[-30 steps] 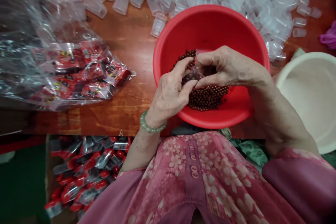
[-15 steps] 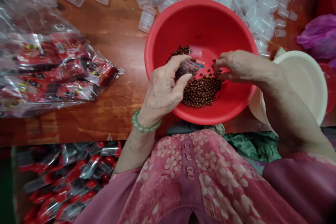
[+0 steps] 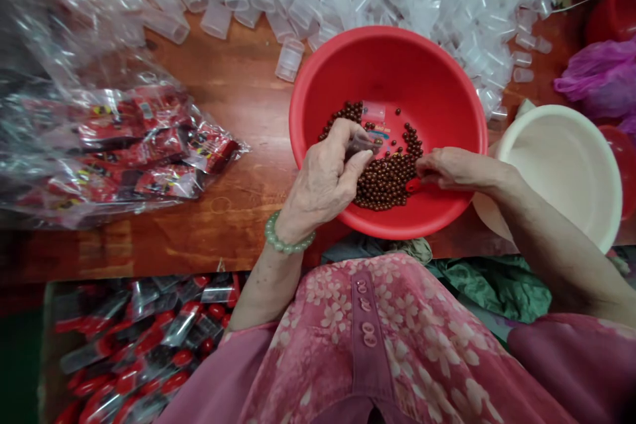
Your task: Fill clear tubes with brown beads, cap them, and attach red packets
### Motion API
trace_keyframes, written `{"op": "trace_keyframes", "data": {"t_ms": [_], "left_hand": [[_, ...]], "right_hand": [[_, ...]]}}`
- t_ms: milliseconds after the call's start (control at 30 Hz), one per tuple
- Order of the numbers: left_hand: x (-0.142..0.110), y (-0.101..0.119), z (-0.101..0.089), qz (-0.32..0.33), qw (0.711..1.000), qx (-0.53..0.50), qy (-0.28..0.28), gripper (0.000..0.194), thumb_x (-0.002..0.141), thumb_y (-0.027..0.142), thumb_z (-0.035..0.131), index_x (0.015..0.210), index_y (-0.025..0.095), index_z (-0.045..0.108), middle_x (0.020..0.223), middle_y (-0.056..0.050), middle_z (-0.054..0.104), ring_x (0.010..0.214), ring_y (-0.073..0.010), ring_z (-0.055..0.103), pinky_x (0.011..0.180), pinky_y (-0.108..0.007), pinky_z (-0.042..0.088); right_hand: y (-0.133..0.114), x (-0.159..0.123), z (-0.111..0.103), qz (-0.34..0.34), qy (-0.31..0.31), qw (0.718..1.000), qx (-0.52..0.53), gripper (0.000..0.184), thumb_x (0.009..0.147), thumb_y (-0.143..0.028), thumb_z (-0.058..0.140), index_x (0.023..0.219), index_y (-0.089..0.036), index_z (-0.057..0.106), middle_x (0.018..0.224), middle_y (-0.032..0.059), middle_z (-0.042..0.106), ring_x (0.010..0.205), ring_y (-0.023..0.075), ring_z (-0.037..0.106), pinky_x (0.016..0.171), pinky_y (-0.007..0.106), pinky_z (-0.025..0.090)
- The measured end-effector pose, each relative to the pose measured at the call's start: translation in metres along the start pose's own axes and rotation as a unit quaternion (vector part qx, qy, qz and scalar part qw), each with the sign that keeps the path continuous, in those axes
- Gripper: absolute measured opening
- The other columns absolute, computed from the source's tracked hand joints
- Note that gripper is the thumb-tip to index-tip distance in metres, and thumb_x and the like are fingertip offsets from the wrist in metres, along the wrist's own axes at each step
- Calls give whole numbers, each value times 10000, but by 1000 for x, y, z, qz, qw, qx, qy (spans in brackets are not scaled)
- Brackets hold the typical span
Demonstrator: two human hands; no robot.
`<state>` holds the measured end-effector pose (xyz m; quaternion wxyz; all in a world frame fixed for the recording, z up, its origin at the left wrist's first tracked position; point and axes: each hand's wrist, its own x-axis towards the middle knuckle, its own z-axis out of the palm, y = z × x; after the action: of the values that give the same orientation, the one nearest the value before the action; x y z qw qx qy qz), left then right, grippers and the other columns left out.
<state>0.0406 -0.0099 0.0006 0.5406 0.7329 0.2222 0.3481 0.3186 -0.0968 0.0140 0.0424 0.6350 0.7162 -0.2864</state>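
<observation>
A red plastic basin point(image 3: 392, 73) stands on the wooden table in front of me, holding a heap of small brown beads point(image 3: 387, 179). My left hand point(image 3: 322, 175) is over the basin's near side, pinching a small transparent plastic vial point(image 3: 360, 144) between thumb and fingers. My right hand point(image 3: 457, 169) reaches in from the right, its fingertips at a small red cap point(image 3: 413, 185) beside the beads. I cannot tell whether it grips the cap. A transparent tube with a coloured label point(image 3: 373, 111) lies in the basin behind the left hand.
A cream plastic basin point(image 3: 561, 172) stands to the right. Loose transparent plastic cups point(image 3: 288, 59) are heaped behind the red basin. Plastic bags of red packets point(image 3: 159, 139) lie at left, a box of red-capped tubes point(image 3: 149, 344) sits below the table edge, and a purple bag point(image 3: 601, 76) lies at right.
My right hand has moved down and right, from the far side of the beads to the red cap. My left hand still holds the vial. The view has shifted slightly.
</observation>
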Motion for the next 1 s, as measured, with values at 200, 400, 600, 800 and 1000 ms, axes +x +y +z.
{"op": "trace_keyframes", "data": {"t_ms": [200, 400, 600, 800, 1000], "left_hand": [[-15, 7, -9, -22, 996, -79, -26, 183, 1006, 264, 548, 1180, 207, 554, 1112, -63, 706, 987, -155, 704, 913, -314, 578], [-24, 15, 1, -6, 997, 13, -72, 175, 1007, 290, 549, 1143, 185, 586, 990, -48, 714, 873, -152, 677, 824, -295, 538], [-22, 19, 7, 14, 997, 60, -41, 181, 977, 252, 574, 1130, 166, 617, 910, -25, 703, 782, -131, 628, 740, -249, 497], [-20, 15, 9, 21, 997, 64, -25, 146, 980, 245, 572, 1081, 166, 640, 910, -27, 712, 791, -135, 637, 753, -251, 497], [-18, 13, 10, -1, 998, 59, -34, 196, 986, 283, 570, 1100, 156, 668, 918, -36, 730, 798, -148, 638, 756, -264, 499]], "right_hand": [[-42, -28, -14, -26, 227, 893, 389, 279, 871, -450, 765, 984, -211, 675, 757, -9, 661, 648, 121, 597, 616, 270, 491], [-78, -19, 8, -32, 239, 732, 637, 366, 760, -374, 885, 1044, -229, 707, 749, -35, 688, 530, 67, 574, 500, 198, 469], [-93, -8, 24, -27, 198, 714, 671, 351, 741, -394, 892, 990, -202, 735, 680, -41, 675, 502, 56, 556, 499, 177, 470], [-98, -11, 27, -42, 252, 782, 568, 309, 845, -410, 811, 1073, -211, 744, 764, -13, 708, 544, 86, 593, 528, 222, 521], [-100, -7, 31, -44, 320, 806, 496, 216, 867, -386, 784, 1016, -230, 783, 875, 24, 742, 640, 128, 656, 610, 279, 594]]}}
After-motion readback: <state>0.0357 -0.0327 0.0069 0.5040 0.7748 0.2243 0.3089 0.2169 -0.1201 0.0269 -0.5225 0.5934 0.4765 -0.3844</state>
